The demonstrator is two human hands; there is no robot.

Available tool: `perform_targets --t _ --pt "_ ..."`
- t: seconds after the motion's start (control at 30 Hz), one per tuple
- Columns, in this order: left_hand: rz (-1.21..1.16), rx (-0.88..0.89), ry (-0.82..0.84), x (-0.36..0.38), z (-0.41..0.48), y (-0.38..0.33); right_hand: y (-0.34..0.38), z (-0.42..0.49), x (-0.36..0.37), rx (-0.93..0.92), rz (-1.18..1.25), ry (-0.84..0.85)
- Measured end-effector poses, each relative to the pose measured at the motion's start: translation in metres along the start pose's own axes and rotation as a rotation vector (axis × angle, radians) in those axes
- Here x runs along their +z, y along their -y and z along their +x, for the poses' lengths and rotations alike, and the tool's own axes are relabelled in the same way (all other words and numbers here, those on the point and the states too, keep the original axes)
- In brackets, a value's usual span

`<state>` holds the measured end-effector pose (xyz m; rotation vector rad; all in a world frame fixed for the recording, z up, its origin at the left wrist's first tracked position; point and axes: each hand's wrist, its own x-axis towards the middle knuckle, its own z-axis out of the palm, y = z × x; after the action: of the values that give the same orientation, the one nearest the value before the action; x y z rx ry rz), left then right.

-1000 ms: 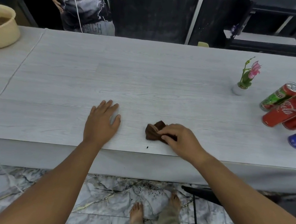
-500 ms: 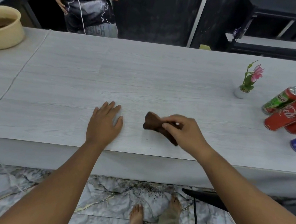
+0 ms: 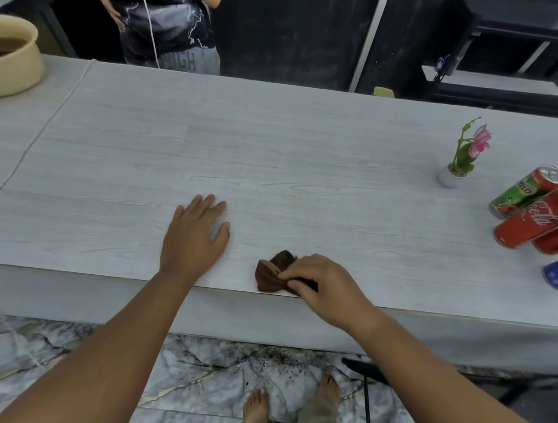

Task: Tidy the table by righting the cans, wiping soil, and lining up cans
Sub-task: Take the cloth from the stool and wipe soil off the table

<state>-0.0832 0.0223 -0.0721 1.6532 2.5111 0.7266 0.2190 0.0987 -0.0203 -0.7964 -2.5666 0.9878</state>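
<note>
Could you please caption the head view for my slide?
Right hand grips a brown cloth on the table by its near edge, left hand flat beside it, cans clustered right.

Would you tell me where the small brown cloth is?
Head view: the small brown cloth sits at the grey table's near edge, gripped by the right hand, beside the left hand.

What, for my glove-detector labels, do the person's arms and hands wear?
Nothing visible. The left hand and right hand have no gloves, rings or watch; both forearms are bare to the frame edge, without sleeves, cables or markings.
</note>
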Motion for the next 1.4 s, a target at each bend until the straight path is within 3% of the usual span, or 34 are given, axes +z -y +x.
perform_targets --t 0.17,0.33,0.47,0.6,0.73,0.93,1.1,1.23,1.4 --pt "-0.024 -0.009 0.022 -0.002 -0.002 -0.001 0.000 -0.015 -0.005 0.084 0.067 0.048" --pt "-0.316 -0.024 0.071 -0.012 -0.042 -0.028 0.007 -0.017 -0.009 0.333 0.373 -0.005" --pt "-0.565 -0.020 0.237 -0.018 -0.080 -0.056 0.006 -0.018 -0.018 0.402 0.516 -0.104" --pt "-0.586 0.066 0.372 -0.020 -0.080 -0.073 0.000 -0.016 -0.036 0.365 0.426 -0.146" --pt "-0.494 0.129 0.431 -0.015 -0.060 -0.098 -0.013 -0.009 -0.057 0.304 0.301 -0.081" --pt "-0.226 0.199 0.338 0.000 -0.039 -0.122 -0.047 -0.038 -0.070 0.316 -0.091 -0.043" --pt "-0.191 0.203 0.342 0.007 -0.036 -0.125 -0.064 -0.066 -0.063 0.313 -0.204 -0.079" --pt "-0.293 0.134 0.392 0.005 -0.034 -0.135 -0.060 -0.068 -0.058 0.366 0.018 -0.161" --pt "-0.527 0.009 0.594 0.007 -0.039 -0.171 -0.066 -0.104 -0.086 0.500 0.433 -0.271"
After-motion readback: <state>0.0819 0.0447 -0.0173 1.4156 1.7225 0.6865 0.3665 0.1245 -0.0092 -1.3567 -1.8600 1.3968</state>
